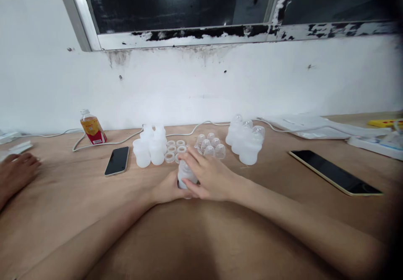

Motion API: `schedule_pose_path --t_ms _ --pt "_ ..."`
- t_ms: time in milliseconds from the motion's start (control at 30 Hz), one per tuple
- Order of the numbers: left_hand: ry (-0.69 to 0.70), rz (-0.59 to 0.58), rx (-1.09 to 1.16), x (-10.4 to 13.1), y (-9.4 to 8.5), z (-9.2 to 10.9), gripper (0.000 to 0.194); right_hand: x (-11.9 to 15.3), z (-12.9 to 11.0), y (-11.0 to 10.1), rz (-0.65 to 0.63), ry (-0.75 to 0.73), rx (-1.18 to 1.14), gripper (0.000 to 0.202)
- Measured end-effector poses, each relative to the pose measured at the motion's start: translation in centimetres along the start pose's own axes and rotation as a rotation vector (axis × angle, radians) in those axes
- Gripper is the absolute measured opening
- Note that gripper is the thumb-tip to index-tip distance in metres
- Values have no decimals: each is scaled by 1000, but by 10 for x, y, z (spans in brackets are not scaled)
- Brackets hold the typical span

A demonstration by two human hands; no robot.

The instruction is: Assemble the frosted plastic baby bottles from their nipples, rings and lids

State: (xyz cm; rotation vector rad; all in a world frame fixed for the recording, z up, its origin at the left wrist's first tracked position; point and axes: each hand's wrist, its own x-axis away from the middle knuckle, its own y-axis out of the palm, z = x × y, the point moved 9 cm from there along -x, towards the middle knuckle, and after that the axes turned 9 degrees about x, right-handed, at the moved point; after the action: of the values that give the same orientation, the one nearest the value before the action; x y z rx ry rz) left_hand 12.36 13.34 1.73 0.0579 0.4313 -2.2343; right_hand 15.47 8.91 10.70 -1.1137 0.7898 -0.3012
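A translucent white bottle [185,176] stands between my two hands near the table's middle. My left hand [168,187] is wrapped round its lower left side. My right hand [209,175] grips it from the right, fingers over its upper part. Just behind are white rings [171,149] in rows and several clear domed caps [210,143]. White bottles without caps [150,145] stand to the left of the rings. Bottles with clear domed caps [248,145] are grouped to the right.
On the wooden table [267,213] lie a phone [117,161] at left and a larger one [333,171] at right. A drink bottle [93,128], a white cable, plastic bags [302,124] and a power strip [374,145] are behind. Another person's hand [19,173] rests far left.
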Motion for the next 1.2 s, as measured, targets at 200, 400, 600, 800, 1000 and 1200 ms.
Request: schedule_pose_path --t_ms 200,400,600,800,1000,1200 --pt "127 -12 -393 2 4 6 36 47 51 -9 -88 210 178 37" --pt "154 -53 -465 2 9 8 26 118 131 -22 -118 593 412 40" --pt "183 -80 -475 3 12 7 20 124 162 -24 -170 745 442 45" --pt "178 -89 -483 3 12 8 20 128 173 -22 -128 769 404 50" --pt "177 -93 -482 2 12 7 21 123 177 -17 -103 732 431 50" --pt "173 -99 -480 2 13 8 20 125 178 -20 -115 772 426 57"
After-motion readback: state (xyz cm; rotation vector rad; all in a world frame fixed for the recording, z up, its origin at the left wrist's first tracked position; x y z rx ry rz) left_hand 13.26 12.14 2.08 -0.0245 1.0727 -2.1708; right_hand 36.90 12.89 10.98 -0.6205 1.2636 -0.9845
